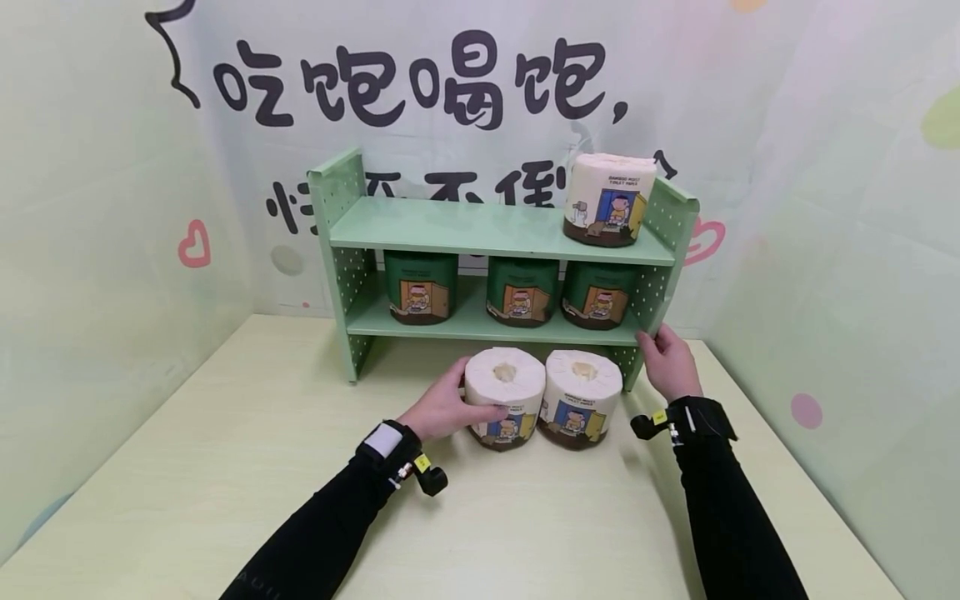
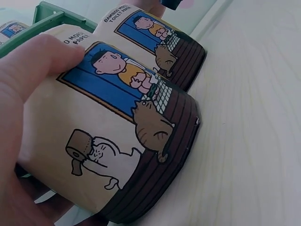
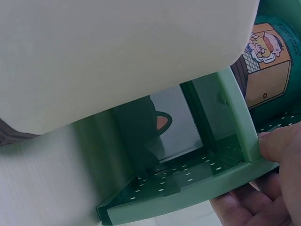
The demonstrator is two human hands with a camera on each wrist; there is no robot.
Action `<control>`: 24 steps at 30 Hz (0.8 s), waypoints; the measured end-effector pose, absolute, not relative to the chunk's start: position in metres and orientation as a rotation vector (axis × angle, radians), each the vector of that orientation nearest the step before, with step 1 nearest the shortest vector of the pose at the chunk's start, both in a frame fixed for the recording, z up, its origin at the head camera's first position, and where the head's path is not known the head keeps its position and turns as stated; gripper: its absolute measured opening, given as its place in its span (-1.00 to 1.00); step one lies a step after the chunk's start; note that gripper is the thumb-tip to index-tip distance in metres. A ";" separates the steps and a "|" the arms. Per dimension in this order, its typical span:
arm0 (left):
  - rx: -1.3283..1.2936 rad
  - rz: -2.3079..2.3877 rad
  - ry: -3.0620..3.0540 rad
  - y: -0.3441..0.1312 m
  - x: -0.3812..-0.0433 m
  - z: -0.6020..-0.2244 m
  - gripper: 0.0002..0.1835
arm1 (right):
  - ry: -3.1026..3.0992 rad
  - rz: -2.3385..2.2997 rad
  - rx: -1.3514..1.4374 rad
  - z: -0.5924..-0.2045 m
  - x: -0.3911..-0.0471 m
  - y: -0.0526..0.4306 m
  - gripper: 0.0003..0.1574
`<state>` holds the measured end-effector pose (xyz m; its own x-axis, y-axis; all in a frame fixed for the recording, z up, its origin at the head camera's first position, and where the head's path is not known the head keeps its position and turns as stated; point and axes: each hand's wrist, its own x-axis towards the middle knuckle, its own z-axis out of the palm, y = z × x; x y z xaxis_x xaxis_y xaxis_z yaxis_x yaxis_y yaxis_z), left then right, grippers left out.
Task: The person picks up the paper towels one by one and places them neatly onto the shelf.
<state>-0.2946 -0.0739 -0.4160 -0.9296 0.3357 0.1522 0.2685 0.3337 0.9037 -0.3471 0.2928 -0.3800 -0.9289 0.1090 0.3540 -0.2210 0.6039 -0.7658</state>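
Observation:
Two white toilet paper rolls with cartoon wrappers stand upright side by side on the table, in front of a green two-tier shelf rack (image 1: pixel 450 225). My left hand (image 1: pixel 450 410) grips the left white roll (image 1: pixel 506 379), thumb across its front and fingers behind it; the left wrist view shows this white roll (image 2: pixel 108 122) close up. The right white roll (image 1: pixel 581 379) stands beside it. My right hand (image 1: pixel 670 362) pinches the right side panel of the rack near the lower shelf. In the right wrist view, the thumb and fingers of that hand (image 3: pixel 273 188) hold the panel's edge.
Three green rolls (image 1: pixel 421 287) stand on the lower shelf, two of them at its right end. Another white roll (image 1: pixel 609 200) sits on the right end of the upper shelf. A printed wall (image 1: pixel 420 150) rises behind the table (image 1: pixel 525 517).

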 end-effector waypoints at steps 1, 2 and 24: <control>0.571 1.684 2.518 -0.074 -0.295 -0.416 -0.01 | -2.467 1.252 0.089 -0.380 -0.347 0.293 -0.45; 0.571 1.685 2.518 -0.074 -0.295 -0.416 -0.02 | -2.466 1.255 0.089 -0.380 -0.347 0.293 -0.44; 0.613 1.696 2.502 -0.078 -0.296 -0.409 -0.05 | -2.461 1.261 0.084 -0.381 -0.348 0.293 -0.47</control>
